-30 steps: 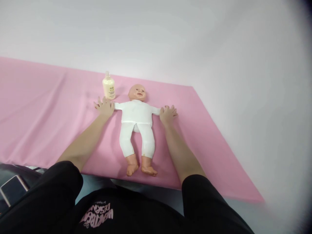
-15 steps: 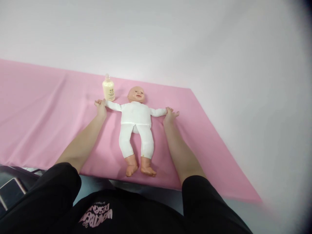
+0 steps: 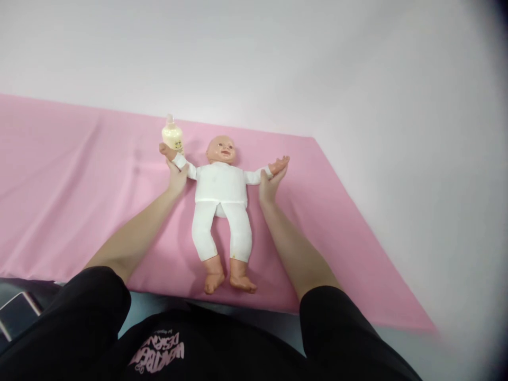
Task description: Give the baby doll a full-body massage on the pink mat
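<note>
**Asker:** Baby doll [image 3: 220,197] — what is it made of, and where does it lie?

**Describer:** It lies on its back on a pink cloth [image 3: 71,180], head pointing away from the person. The head, hands and feet are smooth, glossy plastic in a peach tone. The body wears a soft, white one-piece suit, slightly wrinkled. The cloth is thin, with long, shallow folds to the left of the doll.

**Asker:** What are the hands doing?

**Describer:** The left hand [image 3: 177,177] is closed around the doll's arm on that side, near the wrist, so the small plastic hand sticks up past the fingers. The right hand [image 3: 268,185] grips the doll's other forearm from below, and that doll hand is open, palm up. Both doll arms are raised outward and slightly up from the cloth.

**Asker:** And the person's arms?

**Describer:** Both forearms are bare and stretched nearly straight, one on each side of the doll's legs, with short black sleeves at the near end.

**Asker:** Anything else beside the doll?

**Describer:** A rounded, cream-coloured lotion bottle [image 3: 173,136] stands upright just beyond the doll's lifted hand on the left.
</note>
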Action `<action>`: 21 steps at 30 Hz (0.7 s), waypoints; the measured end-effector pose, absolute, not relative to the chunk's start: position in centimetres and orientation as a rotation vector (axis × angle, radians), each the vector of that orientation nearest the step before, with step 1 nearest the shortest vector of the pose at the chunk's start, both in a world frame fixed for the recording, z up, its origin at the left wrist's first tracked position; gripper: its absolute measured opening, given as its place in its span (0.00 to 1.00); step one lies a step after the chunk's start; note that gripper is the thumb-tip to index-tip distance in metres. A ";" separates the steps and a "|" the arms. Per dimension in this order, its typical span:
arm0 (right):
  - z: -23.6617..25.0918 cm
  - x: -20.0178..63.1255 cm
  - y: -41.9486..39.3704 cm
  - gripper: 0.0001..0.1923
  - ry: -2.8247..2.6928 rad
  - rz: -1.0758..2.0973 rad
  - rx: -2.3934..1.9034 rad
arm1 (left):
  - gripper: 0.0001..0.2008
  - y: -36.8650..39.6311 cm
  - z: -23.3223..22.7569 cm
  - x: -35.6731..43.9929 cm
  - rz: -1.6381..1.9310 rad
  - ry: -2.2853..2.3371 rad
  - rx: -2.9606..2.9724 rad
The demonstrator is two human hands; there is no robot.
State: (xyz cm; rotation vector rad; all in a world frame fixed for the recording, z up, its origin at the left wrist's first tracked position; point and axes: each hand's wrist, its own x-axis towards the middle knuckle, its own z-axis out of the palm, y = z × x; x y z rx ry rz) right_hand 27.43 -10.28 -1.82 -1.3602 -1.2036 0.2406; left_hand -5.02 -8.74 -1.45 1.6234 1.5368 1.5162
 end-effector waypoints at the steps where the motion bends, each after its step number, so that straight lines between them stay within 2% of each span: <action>1: -1.5 27.2 -10.7 0.47 -1.266 0.196 -1.348 | 0.43 -9.0 -1.2 -4.9 1.549 1.515 1.589; 4: -0.7 26.2 -12.0 0.44 -1.482 0.108 -1.364 | 0.43 -10.1 -0.5 -4.3 1.484 1.481 1.625; 8: -0.3 25.0 -13.6 0.35 -1.735 0.133 -1.356 | 0.35 -11.0 0.0 -3.5 1.250 1.435 1.960; 13: 0.3 24.6 -14.1 0.37 -1.984 0.201 -1.317 | 0.35 -11.2 0.0 -3.4 0.995 1.438 2.219; 17: 0.4 24.6 -14.0 0.37 -1.987 0.252 -1.328 | 0.34 -11.5 0.3 -3.4 1.016 1.430 2.210; 21: 0.0 24.8 -13.8 0.36 -1.773 0.300 -1.323 | 0.30 -11.4 0.2 -3.6 1.206 1.362 2.077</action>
